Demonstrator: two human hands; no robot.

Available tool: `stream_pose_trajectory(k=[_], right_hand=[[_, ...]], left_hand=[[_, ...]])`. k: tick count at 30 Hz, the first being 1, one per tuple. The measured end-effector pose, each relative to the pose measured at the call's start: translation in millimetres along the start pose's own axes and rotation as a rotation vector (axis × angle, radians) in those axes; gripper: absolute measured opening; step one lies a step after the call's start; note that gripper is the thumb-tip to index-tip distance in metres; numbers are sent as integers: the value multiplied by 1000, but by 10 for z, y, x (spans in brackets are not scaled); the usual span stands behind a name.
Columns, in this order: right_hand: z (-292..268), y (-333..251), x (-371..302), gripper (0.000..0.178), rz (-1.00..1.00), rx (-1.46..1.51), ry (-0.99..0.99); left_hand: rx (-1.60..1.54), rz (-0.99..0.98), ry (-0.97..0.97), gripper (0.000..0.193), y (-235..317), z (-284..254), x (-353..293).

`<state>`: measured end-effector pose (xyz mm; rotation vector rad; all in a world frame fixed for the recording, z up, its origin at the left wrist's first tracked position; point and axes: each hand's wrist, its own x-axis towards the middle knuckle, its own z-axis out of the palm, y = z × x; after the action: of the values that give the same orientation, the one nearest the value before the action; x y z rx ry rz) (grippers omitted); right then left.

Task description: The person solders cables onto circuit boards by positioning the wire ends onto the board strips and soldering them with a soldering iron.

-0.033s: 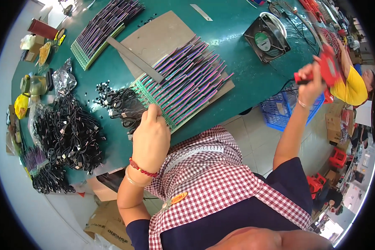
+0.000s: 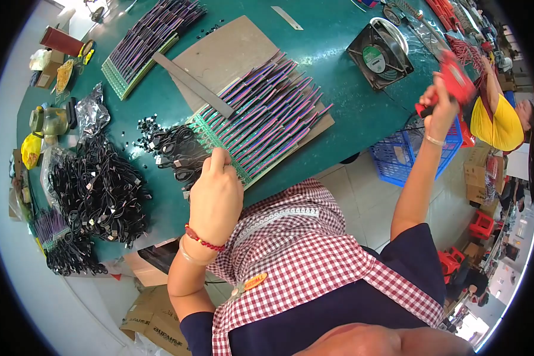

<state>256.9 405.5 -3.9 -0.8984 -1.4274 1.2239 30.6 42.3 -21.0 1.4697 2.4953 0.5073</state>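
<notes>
My left hand (image 2: 216,187) is closed at the near edge of a row of green circuit boards (image 2: 224,146). Its fingertips are pressed together, and what they pinch is hidden. Purple, pink and black wire bundles (image 2: 267,115) fan out from the boards to the right over a brown board (image 2: 222,50). A flat metal ruler (image 2: 196,88) lies across them. Black cables with plugs (image 2: 178,148) bunch just left of my fingers. Raised at the right, my right hand (image 2: 440,113) is wrapped round the handle of a red gun-shaped tool (image 2: 458,80), blurred by motion.
A tangled heap of black cables (image 2: 101,193) covers the table's left side. Another wired board stack (image 2: 151,44) lies behind. A square black fan (image 2: 378,57) stands far right; below my right arm is a blue basket (image 2: 396,155). A person in yellow (image 2: 497,126) works at the right.
My right hand has shifted slightly left with the red tool, which has moved up and left a little. My left hand stays where it was.
</notes>
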Motion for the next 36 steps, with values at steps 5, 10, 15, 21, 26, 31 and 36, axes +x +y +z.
stream_pose_trajectory(k=[5,10,15,21,26,31,36], right_hand=[[104,211,-92,21,42,9,19],[186,-97,-850,33,10,351,-343],[163,64,-1658,53,242,232,-695],[-178,396,-2101,30,544,51,-979],[-159,424,-2194,25,593,26,-926],[-129,410,-2112,27,590,-37,-1017],[-111,417,-2157,24,588,-66,-951]], left_hand=[[-3,-44,-2,6,18,9,-35],[-6,-42,10,6,-26,15,4],[18,-66,-21,6,5,55,-2],[19,-68,-6,6,-15,40,-58],[-63,-48,9,5,-10,24,-60],[-65,-40,8,6,-30,27,-53],[-61,-35,4,6,-27,26,-40]])
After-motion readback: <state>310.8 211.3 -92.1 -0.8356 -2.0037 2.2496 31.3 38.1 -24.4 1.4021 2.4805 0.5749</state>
